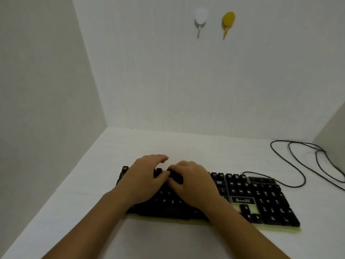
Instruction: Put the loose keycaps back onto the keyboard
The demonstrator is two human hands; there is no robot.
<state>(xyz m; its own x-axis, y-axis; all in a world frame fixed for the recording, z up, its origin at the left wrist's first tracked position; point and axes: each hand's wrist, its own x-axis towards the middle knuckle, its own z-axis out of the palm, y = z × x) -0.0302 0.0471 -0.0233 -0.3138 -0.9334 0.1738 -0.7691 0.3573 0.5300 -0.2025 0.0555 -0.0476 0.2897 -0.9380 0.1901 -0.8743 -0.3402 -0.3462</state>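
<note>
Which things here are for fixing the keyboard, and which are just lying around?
For the job: keyboard, left hand, right hand.
Just lying about: cable, white hook, yellow hook.

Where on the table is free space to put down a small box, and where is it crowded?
Bare table lies left of the keyboard, up to the left wall, and behind it, up to the back wall. Crowded: the far right corner, where the cable loops, and the keyboard's upper rows, where the left hand and right hand meet.
</note>
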